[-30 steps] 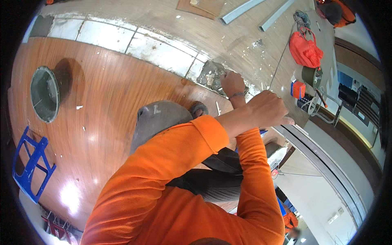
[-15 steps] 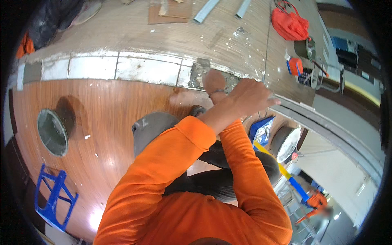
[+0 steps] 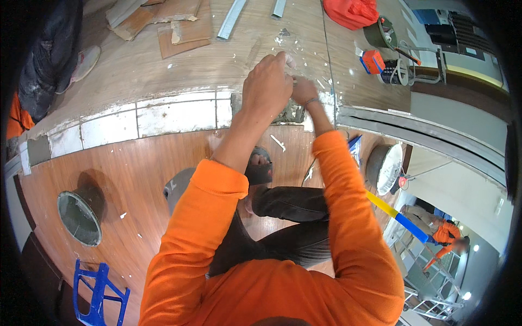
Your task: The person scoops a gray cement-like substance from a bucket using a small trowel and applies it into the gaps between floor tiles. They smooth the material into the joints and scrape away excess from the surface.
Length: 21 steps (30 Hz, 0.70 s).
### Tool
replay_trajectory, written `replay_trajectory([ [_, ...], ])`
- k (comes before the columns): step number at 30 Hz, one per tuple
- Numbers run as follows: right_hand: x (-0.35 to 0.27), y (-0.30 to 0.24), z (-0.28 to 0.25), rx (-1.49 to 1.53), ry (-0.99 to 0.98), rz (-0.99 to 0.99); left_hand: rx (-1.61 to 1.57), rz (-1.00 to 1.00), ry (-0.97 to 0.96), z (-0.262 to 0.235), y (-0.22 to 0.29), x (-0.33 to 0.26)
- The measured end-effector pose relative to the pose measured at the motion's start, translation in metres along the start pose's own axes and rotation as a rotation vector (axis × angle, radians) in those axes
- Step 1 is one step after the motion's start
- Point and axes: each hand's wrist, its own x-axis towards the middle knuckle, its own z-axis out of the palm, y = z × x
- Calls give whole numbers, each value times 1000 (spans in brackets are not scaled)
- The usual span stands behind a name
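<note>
My left hand is closed over the floor just beyond a strip of white tiles. Something whitish shows at its fingertips, too small to make out. Close beside it on the right, my right hand is closed too, a dark band around its wrist. What its fingers hold, if anything, is hidden. Below both hands lies a patch of rough grey mortar where the tile strip is broken. White chips lie scattered on the floor around the hands.
A green bucket and a blue stool stand at left. Cut boards and metal profiles lie ahead. A metal track runs right, near a bucket and a yellow-blue pole. Another person is at far right.
My forearms were crossed and are now side by side. The left hand has moved left and forward, the right hand slightly right. The view has shifted.
</note>
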Motion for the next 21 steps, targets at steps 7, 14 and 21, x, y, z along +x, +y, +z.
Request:
replay_trajectory([
  [7, -20, 166, -50, -456, -223, -70, 193, -25, -284, -1, 4, -15],
  [14, -96, 252, 19, -370, -42, 229, 414, -38, -486, -9, -34, -23],
  [21, -65, 183, 27, -253, 90, 260, 498, -53, -521, -16, -32, -25],
])
